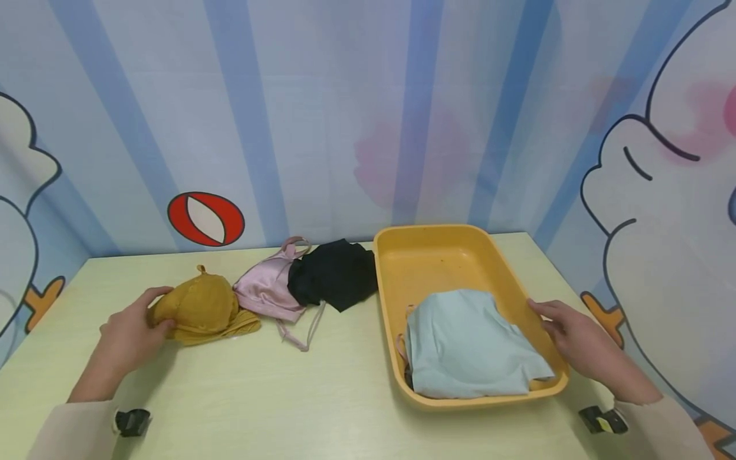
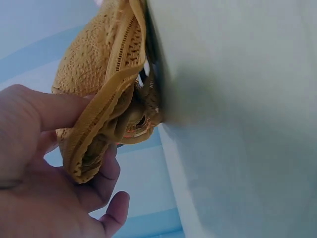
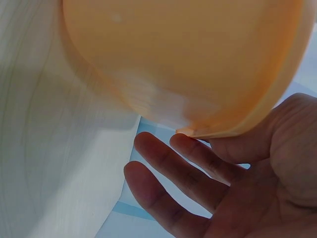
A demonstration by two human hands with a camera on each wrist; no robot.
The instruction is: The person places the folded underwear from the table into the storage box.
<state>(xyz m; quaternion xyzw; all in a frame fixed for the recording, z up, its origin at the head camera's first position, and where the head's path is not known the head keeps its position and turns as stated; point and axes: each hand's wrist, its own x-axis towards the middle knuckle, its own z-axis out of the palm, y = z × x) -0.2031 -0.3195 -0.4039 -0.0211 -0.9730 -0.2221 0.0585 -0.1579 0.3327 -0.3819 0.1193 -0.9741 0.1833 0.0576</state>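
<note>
My left hand [image 1: 129,332] pinches the edge of a folded mustard bra [image 1: 198,303] on the left of the table. In the left wrist view, the thumb lies over the lacy band [image 2: 94,119] and the fingers are behind it. My right hand [image 1: 581,338] grips the right rim of a yellow plastic tub [image 1: 437,255], thumb at the rim and index finger beneath it; the other fingers [image 3: 163,158] extend away from the tub in the right wrist view. A pale blue folded garment [image 1: 471,345] lies inside, partly covering items with pinkish straps.
Beside the bra lies a pink satin garment [image 1: 270,284] with thin straps, one trailing forward. A crumpled black garment [image 1: 336,275] overlaps it and reaches the tub's left side. A printed curtain [image 1: 328,128] stands behind the table [image 1: 259,396].
</note>
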